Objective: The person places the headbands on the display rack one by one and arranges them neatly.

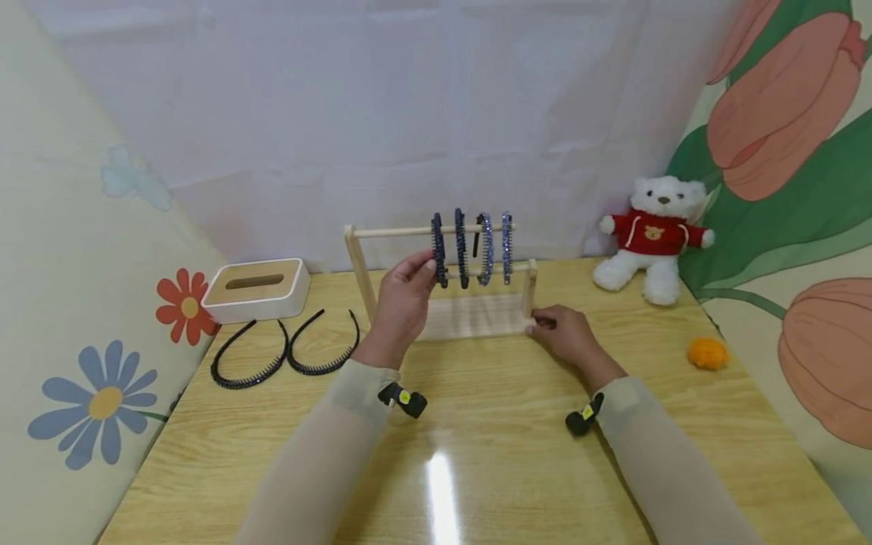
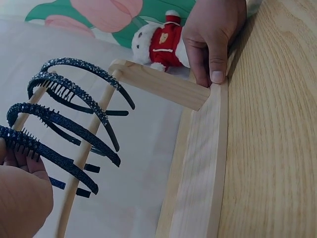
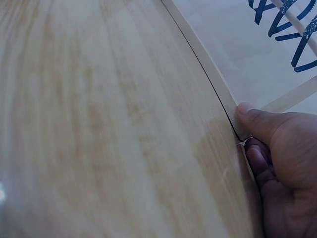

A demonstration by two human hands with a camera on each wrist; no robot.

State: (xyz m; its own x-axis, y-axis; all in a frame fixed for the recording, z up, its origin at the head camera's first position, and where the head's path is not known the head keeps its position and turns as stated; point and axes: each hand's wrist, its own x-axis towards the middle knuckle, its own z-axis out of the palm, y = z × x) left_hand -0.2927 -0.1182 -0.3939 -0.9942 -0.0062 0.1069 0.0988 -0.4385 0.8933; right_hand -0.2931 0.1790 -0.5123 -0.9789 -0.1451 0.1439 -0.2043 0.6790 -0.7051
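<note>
A wooden display rack (image 1: 470, 316) with two rails stands on the table, and several glittery toothed headbands hang over its rails toward the right end. My left hand (image 1: 403, 299) holds the leftmost dark headband (image 1: 437, 250) between thumb and fingers; the left wrist view shows its toothed band (image 2: 54, 156) lying across the rails. To its right hang another dark headband (image 1: 461, 250) and two bluish, sparkling ones, the outermost headband (image 1: 507, 248) near the rail end. My right hand (image 1: 567, 333) grips the right front corner of the rack's base, thumb on its edge in the right wrist view.
Two dark toothed headbands, one headband (image 1: 248, 382) beside another headband (image 1: 323, 369), lie on the table at left. Behind them is a white tissue box (image 1: 293, 297) with a wooden top. A white teddy bear (image 1: 655, 235) sits back right, near an orange object (image 1: 708, 353).
</note>
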